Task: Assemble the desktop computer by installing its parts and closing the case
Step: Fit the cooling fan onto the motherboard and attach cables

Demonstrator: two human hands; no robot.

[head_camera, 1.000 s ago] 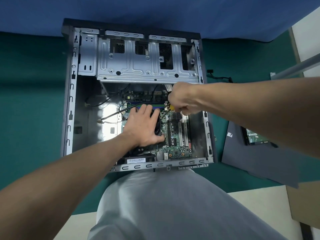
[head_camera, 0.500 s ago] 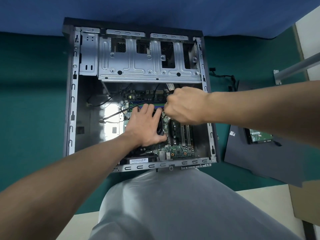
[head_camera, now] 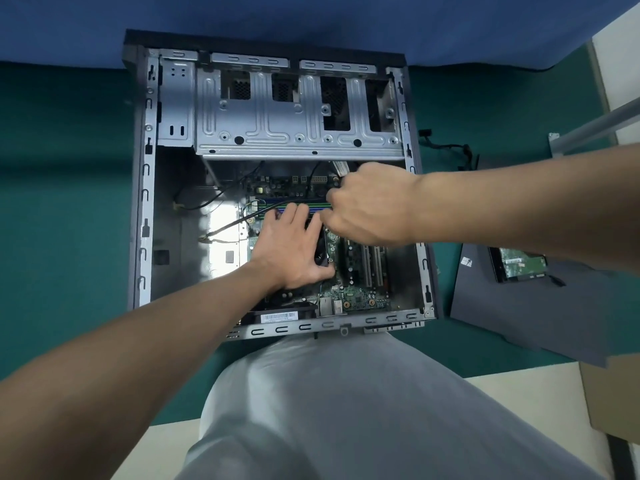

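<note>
Left hand [head_camera: 292,252] flat on cooler [head_camera: 321,253]; right hand [head_camera: 372,206] just beyond, grip curled, contents unseen.

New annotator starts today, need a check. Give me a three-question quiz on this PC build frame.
1. True or false: the side panel is already fitted on the case.
2. The left hand is: A) flat over the motherboard; B) a fist outside the case; C) out of view.
3. Where does the hard drive lie?
Key: 1 false, it lies beside the case. 2 A. 3 On the side panel, right of the case.
</note>
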